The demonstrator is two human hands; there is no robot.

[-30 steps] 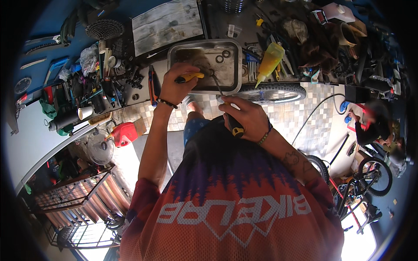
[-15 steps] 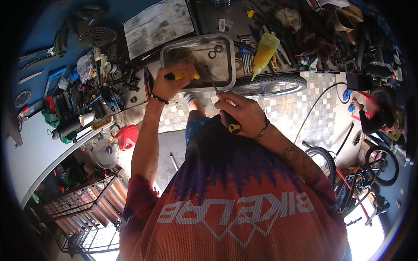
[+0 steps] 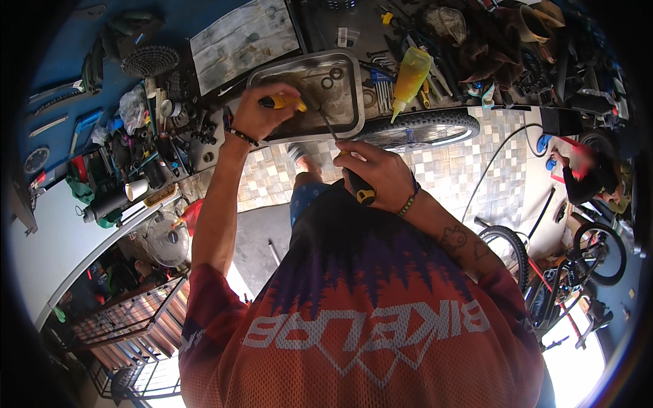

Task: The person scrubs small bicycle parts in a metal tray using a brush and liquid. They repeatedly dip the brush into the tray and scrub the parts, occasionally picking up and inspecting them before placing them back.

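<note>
My left hand (image 3: 264, 121) is closed round a yellow-and-black tool handle (image 3: 275, 102) above the left part of a metal tray (image 3: 358, 95). Any working end of that tool cannot be made out. Closer to my body, my right hand (image 3: 381, 175) grips a screwdriver (image 3: 361, 189) by its black-and-yellow handle. Its thin shaft points up and left, over the tray's near rim, with the tip over the tray. Two dark rings (image 3: 327, 83) lie inside the tray, whose floor looks dark and stained.
Beside the tray are a yellow squeeze bottle (image 3: 411, 76), hex keys (image 3: 383, 92) and a stained sheet (image 3: 241, 44). A bicycle wheel (image 3: 435, 129) sits below the bench edge. Tools crowd the left bench. At far right a person (image 3: 592, 177) is near a bicycle (image 3: 564, 272).
My left hand has shifted a little left and away from me with its tool. The right hand and screwdriver stay nearly as they were. The whole view has moved slightly.
</note>
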